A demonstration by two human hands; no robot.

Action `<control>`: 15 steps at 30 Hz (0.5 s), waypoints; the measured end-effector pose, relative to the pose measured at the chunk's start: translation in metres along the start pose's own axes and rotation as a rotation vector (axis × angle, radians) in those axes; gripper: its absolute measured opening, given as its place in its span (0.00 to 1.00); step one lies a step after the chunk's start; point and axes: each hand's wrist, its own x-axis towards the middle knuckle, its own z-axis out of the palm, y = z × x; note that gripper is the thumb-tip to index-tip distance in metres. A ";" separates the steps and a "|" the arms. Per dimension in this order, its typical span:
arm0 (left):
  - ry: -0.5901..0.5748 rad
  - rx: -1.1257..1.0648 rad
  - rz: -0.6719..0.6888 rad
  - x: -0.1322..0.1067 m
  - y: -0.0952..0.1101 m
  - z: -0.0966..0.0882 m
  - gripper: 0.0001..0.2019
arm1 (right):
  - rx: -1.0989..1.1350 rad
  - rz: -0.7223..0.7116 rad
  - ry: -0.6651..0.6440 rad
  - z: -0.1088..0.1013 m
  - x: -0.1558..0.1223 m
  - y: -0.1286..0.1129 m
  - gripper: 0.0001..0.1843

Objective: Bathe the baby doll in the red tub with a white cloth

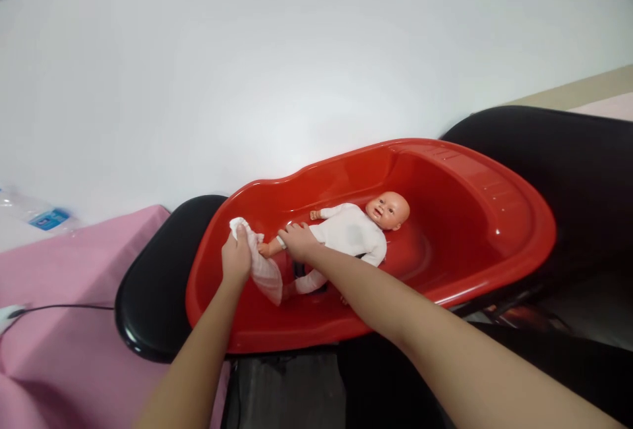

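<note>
Two grips: our left hand (pixel 237 256) pinches a presumably light, limp cloth (pixel 267 275) near the left edge of the tub (pixel 524 208); our right hand (pixel 301 242) holds one leg of the doll (pixel 343 226) lying inside, probably firm-limbed, best supported at the trunk.

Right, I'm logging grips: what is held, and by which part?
Left hand: the white cloth, by its upper end. Right hand: the doll, by one leg.
</note>
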 end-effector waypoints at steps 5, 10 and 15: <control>0.034 -0.041 0.038 -0.006 0.006 0.001 0.34 | 0.005 -0.036 -0.004 0.006 -0.004 0.007 0.13; 0.294 -0.048 0.127 -0.011 0.013 -0.003 0.35 | -0.007 -0.042 0.021 0.006 0.001 0.010 0.14; 0.456 -0.047 0.229 -0.012 0.018 -0.008 0.33 | 0.021 -0.045 0.016 0.005 0.005 0.012 0.13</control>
